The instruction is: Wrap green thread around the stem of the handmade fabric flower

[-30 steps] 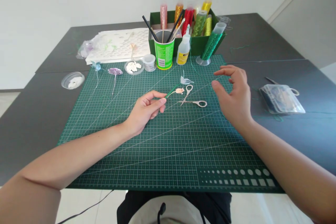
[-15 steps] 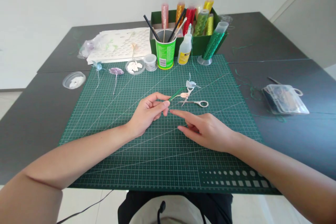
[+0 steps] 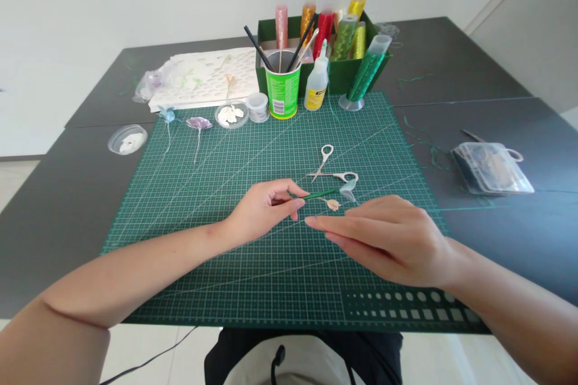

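Note:
My left hand pinches the green-wrapped stem of a small craft flower, which points right. A pale blue flower head is at the stem's far end, and a cream bud branches off below it. My right hand is just right of and below the left, apart from it. Its fingers are long and pressed together, pointing left; anything thin between the fingertips is too small to make out. Spread small scissors lie on the mat behind the flower, which partly overlaps one handle.
On the green cutting mat lie a purple flower and a blue flower. Behind stand a green cup, a glue bottle, a teal thread spool and a box of spools. A plastic case sits right.
The flower in my left hand has come nearer and tipped from slanting up to nearly level. My right hand has moved right and nearer, its fingers drawing closer together.

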Motion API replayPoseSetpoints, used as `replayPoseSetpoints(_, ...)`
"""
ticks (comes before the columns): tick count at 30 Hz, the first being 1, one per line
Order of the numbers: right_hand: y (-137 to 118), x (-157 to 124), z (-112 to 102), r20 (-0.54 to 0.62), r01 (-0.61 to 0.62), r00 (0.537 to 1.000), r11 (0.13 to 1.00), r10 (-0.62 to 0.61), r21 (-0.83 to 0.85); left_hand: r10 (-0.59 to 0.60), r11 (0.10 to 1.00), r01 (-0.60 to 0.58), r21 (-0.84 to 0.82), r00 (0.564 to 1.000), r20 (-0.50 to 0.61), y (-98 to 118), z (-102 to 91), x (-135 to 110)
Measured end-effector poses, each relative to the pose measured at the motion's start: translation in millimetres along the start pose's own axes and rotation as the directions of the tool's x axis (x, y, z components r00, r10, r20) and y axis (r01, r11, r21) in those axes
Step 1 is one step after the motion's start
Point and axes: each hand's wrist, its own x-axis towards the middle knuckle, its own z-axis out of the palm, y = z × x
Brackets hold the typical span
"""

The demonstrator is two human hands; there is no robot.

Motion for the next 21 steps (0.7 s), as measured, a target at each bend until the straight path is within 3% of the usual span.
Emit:
replayPoseSetpoints(5,2.0,0.5,-5.4,-0.028,-0.03,0.999,1.0,0.03,-0.001,0.002,0.997,-0.006,0.082,0.999,0.048,1.2,0.6,-3.5)
replayPoseSetpoints(10,8.4,1.2,-8.0,-0.045,-0.082,0.995,0.996,0.083,0.023,0.082,0.951,-0.107,0.292,0.992,0.096,5.2,4.8,-10.7)
replayPoseSetpoints(21,24.6,4.9,-2.6,-0.083,-0.275,0.955,0.956,0.283,0.099,0.187,0.919,-0.241,0.311,0.963,0.194,3.5,8.1,-14.8)
